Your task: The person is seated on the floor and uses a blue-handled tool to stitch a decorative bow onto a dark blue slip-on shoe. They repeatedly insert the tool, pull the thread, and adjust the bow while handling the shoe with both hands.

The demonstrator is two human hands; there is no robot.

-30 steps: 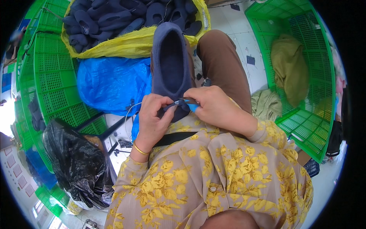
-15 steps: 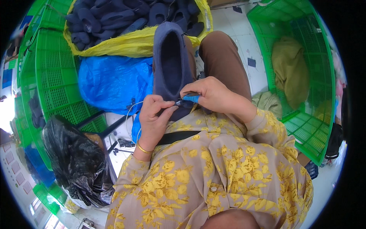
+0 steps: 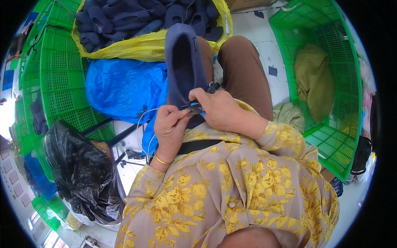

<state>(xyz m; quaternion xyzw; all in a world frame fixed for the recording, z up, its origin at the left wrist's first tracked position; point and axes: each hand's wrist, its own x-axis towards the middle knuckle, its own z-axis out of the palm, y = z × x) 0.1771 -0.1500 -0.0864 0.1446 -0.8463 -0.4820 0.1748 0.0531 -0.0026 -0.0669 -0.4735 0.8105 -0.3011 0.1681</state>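
Note:
A dark blue felt slipper [image 3: 184, 62] lies along my lap, toe pointing away from me. My left hand [image 3: 170, 126] pinches its near heel edge from the left. My right hand [image 3: 219, 109] grips the same edge from the right, with a small dark metal tool [image 3: 194, 110] showing between the two hands. Which hand holds the tool is unclear. A thin white thread [image 3: 142, 124] loops down to the left of my left hand.
A yellow bag [image 3: 136, 47] full of several dark blue slippers [image 3: 124, 18] sits ahead. Blue plastic sheet [image 3: 120, 87] lies left of my lap, green crates [image 3: 58, 74] beyond it, a black bag [image 3: 78, 169] lower left. A green basket [image 3: 331, 82] with olive cloth [image 3: 314, 78] stands right.
Both hands shifted slightly along the slipper's heel edge. My right hand has slid further over the edge, covering the blue piece seen earlier between the fingers. The slipper stays on my lap.

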